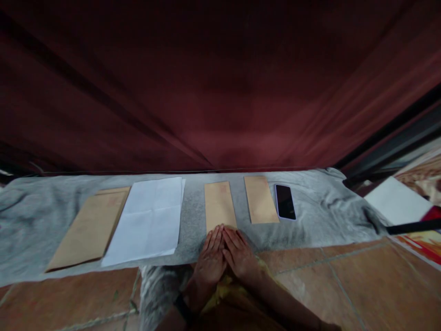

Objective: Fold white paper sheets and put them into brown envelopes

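My left hand (211, 260) and my right hand (240, 255) lie flat side by side, fingers together, their tips on the near end of a narrow brown envelope (219, 204). That envelope lies on a grey cloth (310, 216) spread over the floor. A second narrow brown envelope (261, 199) lies just to its right. Neither hand holds anything.
A black phone (285, 202) lies right of the envelopes. Left of them sit white folded sheets (148, 220) and large brown envelopes (87, 228). A dark red curtain (220, 92) hangs behind. Terracotta floor tiles (344, 285) lie in front; white paper (396, 202) lies at right.
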{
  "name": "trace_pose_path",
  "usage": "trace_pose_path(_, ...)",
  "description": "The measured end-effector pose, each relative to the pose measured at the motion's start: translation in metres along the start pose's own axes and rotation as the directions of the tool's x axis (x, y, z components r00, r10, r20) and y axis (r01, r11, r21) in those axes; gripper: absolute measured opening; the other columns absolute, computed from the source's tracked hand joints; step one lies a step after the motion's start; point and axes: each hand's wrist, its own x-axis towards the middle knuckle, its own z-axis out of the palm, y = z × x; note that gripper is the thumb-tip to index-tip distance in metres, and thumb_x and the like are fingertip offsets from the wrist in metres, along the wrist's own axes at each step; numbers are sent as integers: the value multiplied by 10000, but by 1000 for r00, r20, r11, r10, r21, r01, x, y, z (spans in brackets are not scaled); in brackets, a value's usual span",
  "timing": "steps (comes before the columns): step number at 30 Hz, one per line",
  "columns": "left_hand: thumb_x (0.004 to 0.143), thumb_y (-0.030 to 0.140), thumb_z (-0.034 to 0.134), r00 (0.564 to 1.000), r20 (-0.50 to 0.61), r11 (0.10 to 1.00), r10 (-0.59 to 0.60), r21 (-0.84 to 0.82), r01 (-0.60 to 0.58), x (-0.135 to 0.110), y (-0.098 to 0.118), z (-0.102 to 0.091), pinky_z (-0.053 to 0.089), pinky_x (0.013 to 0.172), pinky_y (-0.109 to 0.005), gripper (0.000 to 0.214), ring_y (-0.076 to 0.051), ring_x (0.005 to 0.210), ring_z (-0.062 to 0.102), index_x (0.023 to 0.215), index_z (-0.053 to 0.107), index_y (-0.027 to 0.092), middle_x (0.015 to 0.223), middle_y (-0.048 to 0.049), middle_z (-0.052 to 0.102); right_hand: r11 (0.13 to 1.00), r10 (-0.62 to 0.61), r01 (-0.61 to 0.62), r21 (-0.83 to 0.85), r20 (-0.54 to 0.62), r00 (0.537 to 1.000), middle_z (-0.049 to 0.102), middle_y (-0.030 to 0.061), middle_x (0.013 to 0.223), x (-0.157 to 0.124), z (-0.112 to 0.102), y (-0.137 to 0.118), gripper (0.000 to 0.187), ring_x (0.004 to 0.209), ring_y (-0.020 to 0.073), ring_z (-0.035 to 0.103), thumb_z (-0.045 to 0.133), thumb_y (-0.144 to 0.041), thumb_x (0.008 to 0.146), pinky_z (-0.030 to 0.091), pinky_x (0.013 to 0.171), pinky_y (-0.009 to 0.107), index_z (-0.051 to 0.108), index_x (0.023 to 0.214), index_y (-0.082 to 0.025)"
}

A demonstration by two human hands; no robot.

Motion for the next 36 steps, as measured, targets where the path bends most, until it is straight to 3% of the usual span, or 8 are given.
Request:
trace_pose_path(9, 971, 394, 486, 989, 109, 990, 99, -110, -87, -2, -27, -16, 367, 1188, -430, 746, -245, 1508, 345, 1603, 202, 119, 1620, -160, 382, 994, 17, -21, -107, -36, 999, 476, 123, 1558, -11, 4, 4, 578, 1457, 234, 422, 459, -267, 1007, 330, 1221, 462, 377, 1563, -134)
trace_pose_path(16, 973, 394, 489, 996, 91, 998, 9, -65, -3, -19, -36, -25, 396, 1170, -474, 767, -278, 1494, 371, 1616, 148, 150, 1621, -177, 372, 987, 67, -79, -142, -91, 994, 492, 126, 1545, -19, 2, 10, 538, 1423, 243, 469, 453, -258, 1008, 340, 1209, 464, 439, 1533, -143)
trace_pose_path(23, 972, 383, 488, 997, 63, 998, -50, -22, 51, -27, -34, -20, 406, 1170, -472, 745, -283, 1483, 390, 1604, 194, 117, 1604, -190, 397, 981, 150, -158, -114, -78, 986, 501, 97, 1541, -19, -8, 8, 510, 1414, 245, 481, 468, -249, 1015, 306, 1226, 461, 467, 1519, -174)
trace_pose_path(31, 972, 455, 490, 999, 21, 1000, -25, 15, 25, -33, -41, -13, 406, 1155, -460, 802, -299, 1446, 448, 1614, 156, 110, 1581, -203, 429, 976, 153, -166, -142, -100, 983, 527, 106, 1521, -19, -8, 11, 514, 1407, 240, 488, 452, -216, 1016, 356, 1200, 456, 449, 1527, -162)
trace_pose_path(36, 991, 450, 467, 999, -34, 999, -26, 25, 27, -24, -39, -17, 421, 1136, -464, 811, -311, 1452, 435, 1623, 101, 99, 1581, -207, 427, 972, 141, -156, -178, -97, 985, 516, 136, 1526, -19, -10, 16, 522, 1428, 259, 458, 457, -221, 1012, 379, 1192, 475, 443, 1526, -130)
